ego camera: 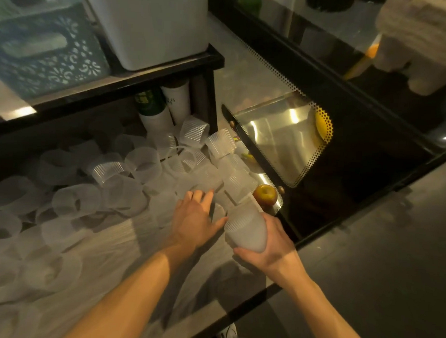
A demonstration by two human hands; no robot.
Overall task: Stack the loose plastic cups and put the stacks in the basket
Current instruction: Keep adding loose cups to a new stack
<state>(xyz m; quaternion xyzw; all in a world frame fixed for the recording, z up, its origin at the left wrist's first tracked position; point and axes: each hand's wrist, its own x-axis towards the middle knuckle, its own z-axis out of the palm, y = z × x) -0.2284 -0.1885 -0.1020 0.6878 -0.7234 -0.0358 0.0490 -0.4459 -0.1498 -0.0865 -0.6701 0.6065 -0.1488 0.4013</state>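
Several loose frosted plastic cups [76,201] lie scattered over the counter, some upright, some on their sides. My right hand [272,249] grips a short stack of cups [245,227] by its base, mouth pointing away from me. My left hand [193,216] reaches flat over the pile, fingers stretched toward a ribbed cup [208,188] just beyond the fingertips. A patterned blue-grey basket [44,54] stands on the shelf at the upper left.
A black shelf [170,63] carries a white bin [151,27] above the cups. Tall cup sleeves [168,103] stand under it. To the right are a knife [245,141], an apple [265,194] and a perforated steel tray [281,135]. The counter edge drops to a dark floor.
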